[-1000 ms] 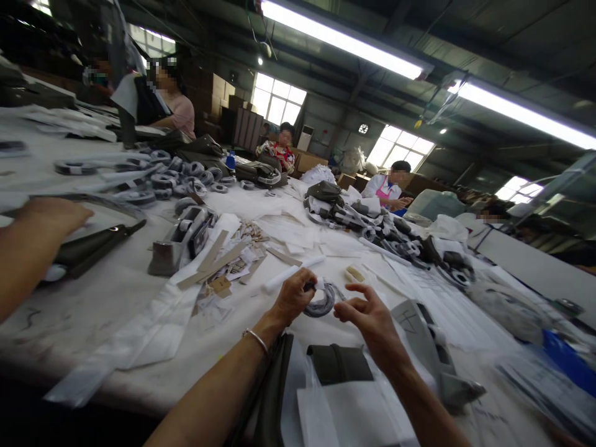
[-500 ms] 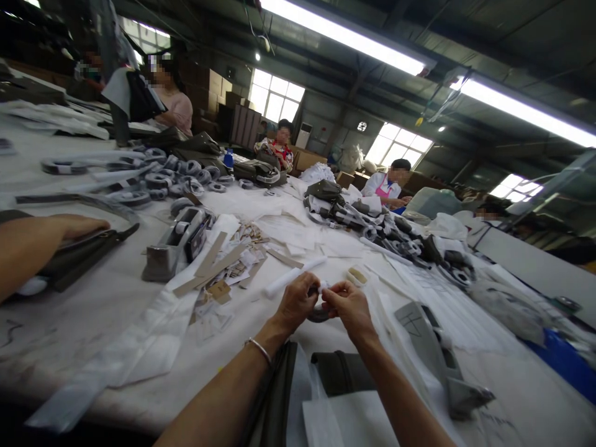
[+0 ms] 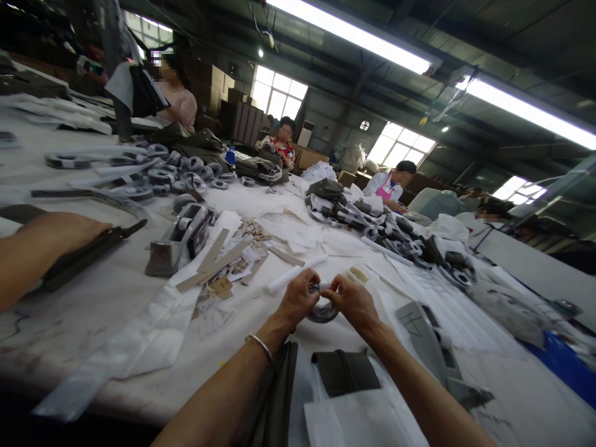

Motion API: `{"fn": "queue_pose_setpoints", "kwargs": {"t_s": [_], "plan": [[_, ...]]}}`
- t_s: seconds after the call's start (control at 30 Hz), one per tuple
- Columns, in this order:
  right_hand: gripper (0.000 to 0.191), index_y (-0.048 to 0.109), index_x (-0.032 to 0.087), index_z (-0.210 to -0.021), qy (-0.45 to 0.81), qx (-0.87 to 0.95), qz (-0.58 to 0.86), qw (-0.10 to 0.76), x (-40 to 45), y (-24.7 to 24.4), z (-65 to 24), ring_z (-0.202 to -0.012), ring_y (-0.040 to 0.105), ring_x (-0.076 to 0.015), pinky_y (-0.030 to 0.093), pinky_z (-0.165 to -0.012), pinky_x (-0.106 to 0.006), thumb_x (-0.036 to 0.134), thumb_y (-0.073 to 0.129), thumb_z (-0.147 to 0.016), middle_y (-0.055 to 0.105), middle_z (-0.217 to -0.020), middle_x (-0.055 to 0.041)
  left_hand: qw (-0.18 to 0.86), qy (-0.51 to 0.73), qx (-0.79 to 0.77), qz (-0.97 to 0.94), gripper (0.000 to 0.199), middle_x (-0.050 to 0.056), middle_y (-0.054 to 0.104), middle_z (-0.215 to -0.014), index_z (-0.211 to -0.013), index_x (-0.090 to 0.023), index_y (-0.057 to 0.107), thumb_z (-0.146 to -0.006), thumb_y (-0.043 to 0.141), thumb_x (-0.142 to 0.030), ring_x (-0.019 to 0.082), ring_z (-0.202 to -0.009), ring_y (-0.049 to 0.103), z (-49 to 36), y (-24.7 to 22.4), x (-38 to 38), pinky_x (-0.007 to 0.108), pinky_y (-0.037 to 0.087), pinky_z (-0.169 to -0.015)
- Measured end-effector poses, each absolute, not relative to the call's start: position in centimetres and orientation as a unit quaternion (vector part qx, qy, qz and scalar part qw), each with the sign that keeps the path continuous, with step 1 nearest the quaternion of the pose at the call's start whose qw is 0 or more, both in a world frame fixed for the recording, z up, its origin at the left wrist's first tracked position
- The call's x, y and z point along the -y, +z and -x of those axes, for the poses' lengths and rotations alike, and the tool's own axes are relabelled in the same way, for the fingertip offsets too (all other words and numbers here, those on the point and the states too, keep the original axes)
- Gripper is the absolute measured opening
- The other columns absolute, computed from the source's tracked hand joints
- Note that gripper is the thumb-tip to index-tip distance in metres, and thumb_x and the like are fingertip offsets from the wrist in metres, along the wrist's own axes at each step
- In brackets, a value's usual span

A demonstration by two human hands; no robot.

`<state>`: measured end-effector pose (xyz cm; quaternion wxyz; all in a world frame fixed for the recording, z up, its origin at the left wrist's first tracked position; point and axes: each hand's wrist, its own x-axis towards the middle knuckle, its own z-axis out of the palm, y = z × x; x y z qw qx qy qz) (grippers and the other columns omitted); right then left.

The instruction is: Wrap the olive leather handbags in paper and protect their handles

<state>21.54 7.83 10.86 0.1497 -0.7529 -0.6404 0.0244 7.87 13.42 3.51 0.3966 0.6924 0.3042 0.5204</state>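
Note:
Between my two hands hangs a dark coiled strap (image 3: pixel 323 313) with a white band at its top. My left hand (image 3: pixel 300 298), a bracelet on its wrist, pinches the coil's upper left side. My right hand (image 3: pixel 350 301) has its fingers closed at the white band on the upper right. Below them lies a dark olive bag (image 3: pixel 344 372), partly covered by white sheet material (image 3: pixel 363 419). To the left of the hands are paper tags and card strips (image 3: pixel 221 285).
Tape dispensers stand at left (image 3: pixel 179 239) and right (image 3: pixel 435 347). Coiled straps (image 3: pixel 162 177) and wrapped dark pieces (image 3: pixel 372 223) are heaped farther back. Another person's arm (image 3: pixel 51 239) reaches in from the left over a dark bag. Several people sit beyond the table.
The coil between my hands now shows more of its ring. At the left, the other person's hand and the dark bag have shifted slightly. The view has moved a little.

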Motion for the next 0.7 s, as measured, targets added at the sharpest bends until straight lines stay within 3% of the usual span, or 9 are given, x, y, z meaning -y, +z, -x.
{"fn": "queue_pose_setpoints", "kwargs": {"t_s": [0.1, 0.23, 0.37, 0.5, 0.7], "plan": [[0.015, 0.065, 0.023, -0.094, -0.095, 0.708, 0.698, 0.045, -8.2, 11.9, -21.7, -0.078, 0.068, -0.0216, 0.038, -0.059, -0.027, 0.035, 0.068, -0.085, 0.072, -0.084, -0.0026, 0.426, 0.511, -0.306, -0.681, 0.021, -0.004, 0.061, -0.077, -0.084, -0.020, 0.057, -0.068, 0.060, -0.007, 0.014, -0.074, 0.059, -7.9, 3.6, -13.6, 0.024, 0.046, -0.070], [0.028, 0.062, 0.023, -0.114, -0.161, 0.769, 0.617, -0.038, -8.9, 13.4, -20.8, -0.105, 0.063, -0.0260, 0.042, -0.082, -0.033, 0.026, 0.067, -0.087, 0.069, -0.113, -0.0085, 0.458, 0.499, -0.321, -0.662, 0.023, -0.004, 0.062, -0.077, -0.085, -0.020, 0.056, -0.066, 0.062, -0.008, 0.013, -0.073, 0.061, -8.0, 3.7, -13.9, 0.023, 0.047, -0.068], [0.020, 0.062, 0.018, -0.110, -0.115, 0.779, 0.607, -0.113, -9.8, 13.8, -19.5, -0.103, 0.064, -0.0273, 0.042, -0.089, -0.034, 0.021, 0.059, -0.090, 0.072, -0.106, -0.0112, 0.473, 0.492, -0.333, -0.650, 0.022, -0.005, 0.061, -0.075, -0.081, -0.020, 0.054, -0.065, 0.063, -0.009, 0.013, -0.073, 0.061, -8.1, 3.8, -13.9, 0.023, 0.047, -0.068], [0.030, 0.058, 0.016, -0.119, -0.093, 0.762, 0.627, -0.128, -10.5, 12.4, -19.3, -0.097, 0.069, -0.0270, 0.045, -0.083, -0.032, 0.010, 0.048, -0.091, 0.074, -0.101, -0.0132, 0.471, 0.512, -0.329, -0.639, 0.022, -0.004, 0.060, -0.077, -0.079, -0.020, 0.050, -0.065, 0.065, -0.011, 0.014, -0.076, 0.060, -8.1, 4.1, -13.6, 0.024, 0.048, -0.073], [0.028, 0.062, 0.017, -0.113, -0.060, 0.729, 0.668, -0.133, -11.9, 9.6, -19.3, -0.091, 0.072, -0.0308, 0.049, -0.075, -0.035, 0.012, 0.045, -0.091, 0.075, -0.096, -0.0162, 0.485, 0.482, -0.352, -0.639, 0.026, -0.006, 0.057, -0.073, -0.078, -0.020, 0.050, -0.060, 0.063, -0.008, 0.013, -0.072, 0.057, -7.8, 3.5, -14.6, 0.023, 0.046, -0.071]]}}
